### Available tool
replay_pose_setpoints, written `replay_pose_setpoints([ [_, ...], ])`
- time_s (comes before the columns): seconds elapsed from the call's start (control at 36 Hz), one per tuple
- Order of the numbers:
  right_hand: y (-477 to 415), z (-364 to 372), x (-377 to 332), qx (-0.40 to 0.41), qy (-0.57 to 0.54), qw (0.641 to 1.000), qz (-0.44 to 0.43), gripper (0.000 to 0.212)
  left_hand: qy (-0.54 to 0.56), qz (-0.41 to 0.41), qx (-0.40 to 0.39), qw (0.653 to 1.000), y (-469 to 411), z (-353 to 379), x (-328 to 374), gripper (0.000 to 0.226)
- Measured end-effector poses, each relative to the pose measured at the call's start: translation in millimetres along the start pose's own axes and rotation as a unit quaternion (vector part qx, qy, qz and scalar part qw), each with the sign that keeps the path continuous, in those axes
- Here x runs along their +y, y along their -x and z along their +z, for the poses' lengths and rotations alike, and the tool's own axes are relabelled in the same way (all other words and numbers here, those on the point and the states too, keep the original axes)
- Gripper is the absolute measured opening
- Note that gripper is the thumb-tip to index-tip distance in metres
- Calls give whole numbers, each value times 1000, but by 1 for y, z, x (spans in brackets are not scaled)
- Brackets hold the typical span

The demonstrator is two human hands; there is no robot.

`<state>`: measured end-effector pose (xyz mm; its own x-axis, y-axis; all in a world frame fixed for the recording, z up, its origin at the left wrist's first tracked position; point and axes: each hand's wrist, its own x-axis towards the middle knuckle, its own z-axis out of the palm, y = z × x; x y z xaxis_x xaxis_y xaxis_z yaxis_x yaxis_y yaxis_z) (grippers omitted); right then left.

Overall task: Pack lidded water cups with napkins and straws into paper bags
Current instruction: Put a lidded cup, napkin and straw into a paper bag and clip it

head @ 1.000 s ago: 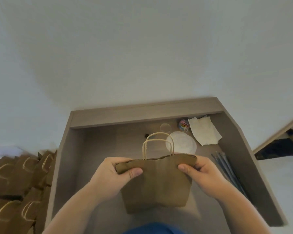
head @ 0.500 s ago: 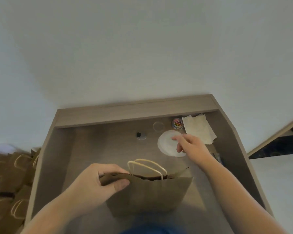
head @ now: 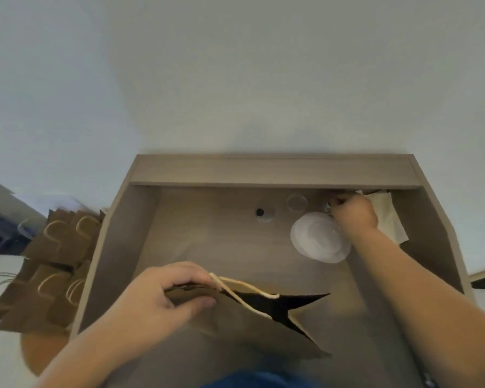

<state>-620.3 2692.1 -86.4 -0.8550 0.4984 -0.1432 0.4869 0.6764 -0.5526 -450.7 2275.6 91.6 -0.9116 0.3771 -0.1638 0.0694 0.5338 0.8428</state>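
Two bare hands worked inside a shallow wooden tray (head: pixel 275 169): the left hand (head: pixel 163 296), near the tray's front edge, pinched the rim of a brown paper bag (head: pixel 252 329) between thumb and fingers, the bag's mouth gaping dark toward the tray's right side. The right hand (head: pixel 354 212) reached to the tray's far right corner, fingers curled together on something small that could not be made out, just beside the napkins (head: pixel 389 219) and the clear lid stack (head: pixel 318 238). More paper bags (head: pixel 53 247) lay outside the tray's left wall.
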Motion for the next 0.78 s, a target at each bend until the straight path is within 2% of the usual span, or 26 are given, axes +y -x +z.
replay_pose_setpoints([
  [0.11,-8,-3,-3,-4,26,999,-21,18,-15,17,11,1000,8,-1,-3,38],
  [0.19,-6,-3,-4,1,38,999,-25,23,-21,33,20,999,11,0,-4,42],
  [0.47,8,-1,-10,29,-10,999,-18,12,-11,39,30,999,12,3,0,37],
  [0.58,4,-5,-13,8,44,998,-39,19,-10,37,29,999,13,1,0,37],
  [0.64,2,-9,-16,-9,77,996,-45,12,-14,41,34,998,14,2,1,39],
  [0.69,0,-12,-20,-35,115,991,-53,22,-26,42,31,998,15,3,2,43],
  [0.78,2,-17,-27,-45,147,987,-54,22,-30,63,44,997,18,4,1,41],
])
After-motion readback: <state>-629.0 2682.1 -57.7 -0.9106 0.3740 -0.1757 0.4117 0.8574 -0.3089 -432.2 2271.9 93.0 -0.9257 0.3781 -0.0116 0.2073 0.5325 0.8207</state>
